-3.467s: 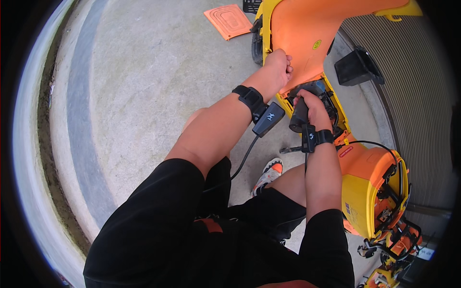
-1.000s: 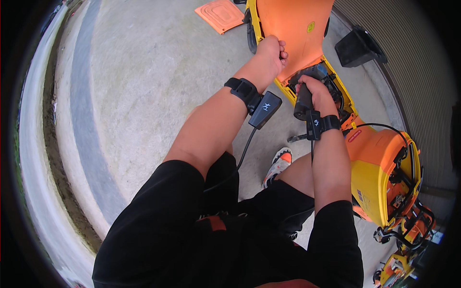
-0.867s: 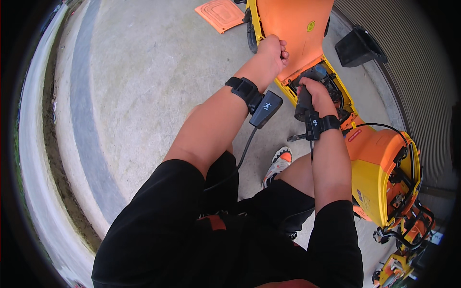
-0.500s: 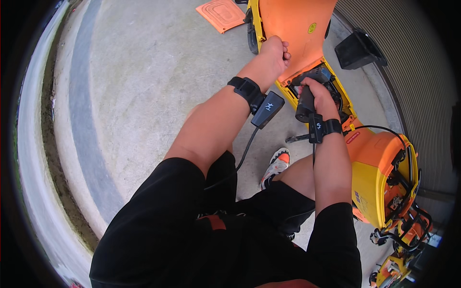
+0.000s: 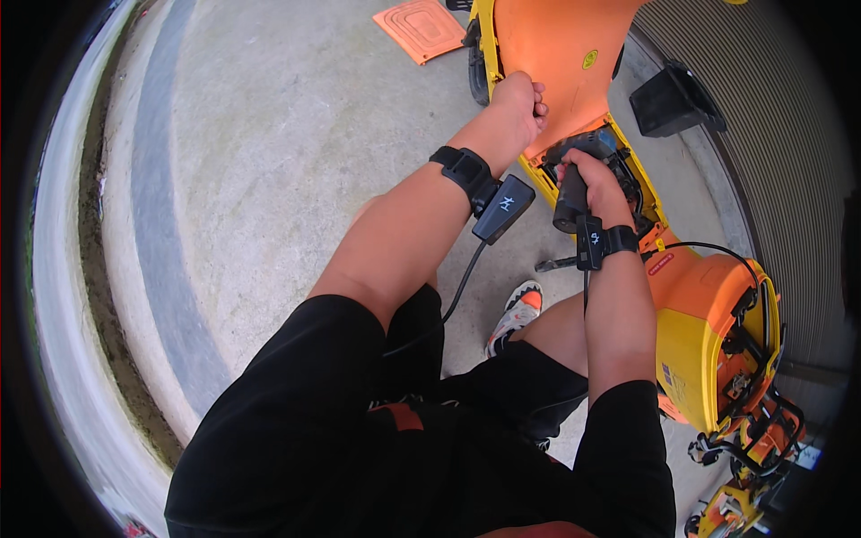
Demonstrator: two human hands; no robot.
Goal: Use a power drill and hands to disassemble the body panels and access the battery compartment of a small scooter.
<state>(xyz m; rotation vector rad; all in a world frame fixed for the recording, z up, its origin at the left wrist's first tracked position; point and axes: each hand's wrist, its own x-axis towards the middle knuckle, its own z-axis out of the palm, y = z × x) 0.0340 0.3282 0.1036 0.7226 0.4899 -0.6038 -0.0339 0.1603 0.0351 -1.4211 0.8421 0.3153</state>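
We see a dark handheld tool (image 5: 569,204), thick handle slanting outward, its head over the open bay (image 5: 650,191) of an orange scooter (image 5: 563,49) (edged in yellow, dark inner parts exposed).

The concrete floor (image 5: 287,134) bears a scooter (image 5: 560,45), black bin (image 5: 668,103), orange panel (image 5: 421,30) (ridged).

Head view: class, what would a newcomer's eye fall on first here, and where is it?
The bright orange-and-yellow scooter bodywork comes first, filling much of the right half. Next, the right hand grips a black tool handle at the yellow-edged opening. An orange panel lies on the concrete near the top.
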